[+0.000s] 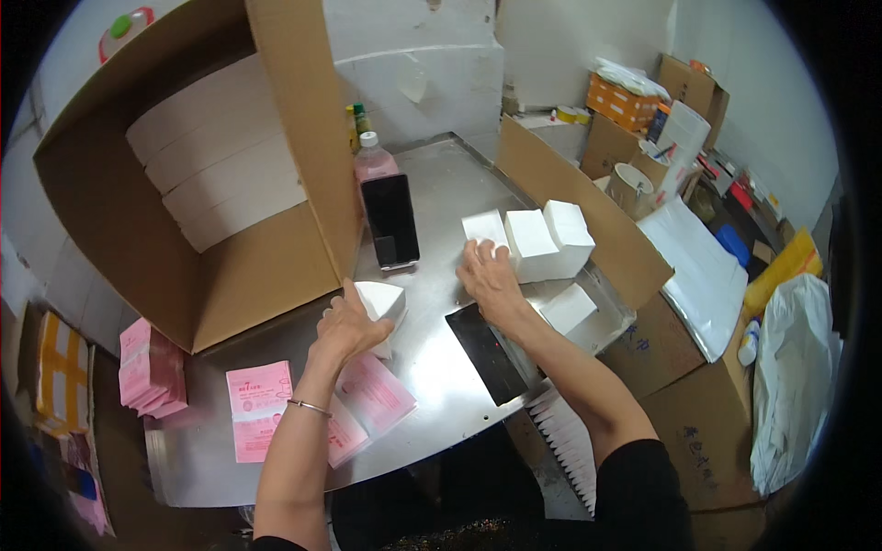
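A small white box is held in the left hand, with the fingers wrapped round its near side and the thumb raised along its left edge; the box is kept just above the steel table, near the open flap of a large cardboard carton. The right hand is laid flat, fingers spread, on another small white box, which stands on the table at the left end of a row of three; nothing is gripped by it. The two further white boxes are set touching beside it, and one more white box lies nearer the right table edge. A black phone is propped against a pink-filled bottle behind the hands. Pink printed leaflets are spread on the table by the left forearm, and a dark flat tray is seen under the right forearm.
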### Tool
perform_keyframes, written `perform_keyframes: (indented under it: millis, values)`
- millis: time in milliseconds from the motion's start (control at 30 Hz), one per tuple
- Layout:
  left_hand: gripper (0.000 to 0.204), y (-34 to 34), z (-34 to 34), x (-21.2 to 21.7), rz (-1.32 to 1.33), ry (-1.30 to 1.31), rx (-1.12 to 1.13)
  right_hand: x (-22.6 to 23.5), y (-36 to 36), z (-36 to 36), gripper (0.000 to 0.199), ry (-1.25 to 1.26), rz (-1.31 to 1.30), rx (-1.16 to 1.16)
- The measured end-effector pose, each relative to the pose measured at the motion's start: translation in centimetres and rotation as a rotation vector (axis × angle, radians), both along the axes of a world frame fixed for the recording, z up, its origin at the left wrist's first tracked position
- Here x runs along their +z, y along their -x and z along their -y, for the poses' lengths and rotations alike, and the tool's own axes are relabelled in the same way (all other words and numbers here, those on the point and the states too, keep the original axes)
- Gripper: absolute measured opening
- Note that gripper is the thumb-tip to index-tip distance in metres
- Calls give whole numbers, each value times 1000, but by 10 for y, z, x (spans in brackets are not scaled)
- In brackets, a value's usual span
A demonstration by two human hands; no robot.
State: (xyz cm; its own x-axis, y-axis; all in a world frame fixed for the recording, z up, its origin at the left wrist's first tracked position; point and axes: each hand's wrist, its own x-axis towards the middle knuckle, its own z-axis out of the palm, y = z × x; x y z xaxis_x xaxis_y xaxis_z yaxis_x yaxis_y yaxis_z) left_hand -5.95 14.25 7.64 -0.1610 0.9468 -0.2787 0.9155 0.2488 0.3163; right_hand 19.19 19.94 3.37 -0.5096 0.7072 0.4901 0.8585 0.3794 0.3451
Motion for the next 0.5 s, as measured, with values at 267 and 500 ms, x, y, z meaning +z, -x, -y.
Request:
perform_keyframes:
  millis: [267, 500]
  values:
    - [93, 7, -2, -3, 82, -25, -114, -29, -82, 91, 52, 84, -532, -272]
    - [62, -51, -65, -43, 1406, 57, 47, -56, -112, 92, 23, 205, -853, -119]
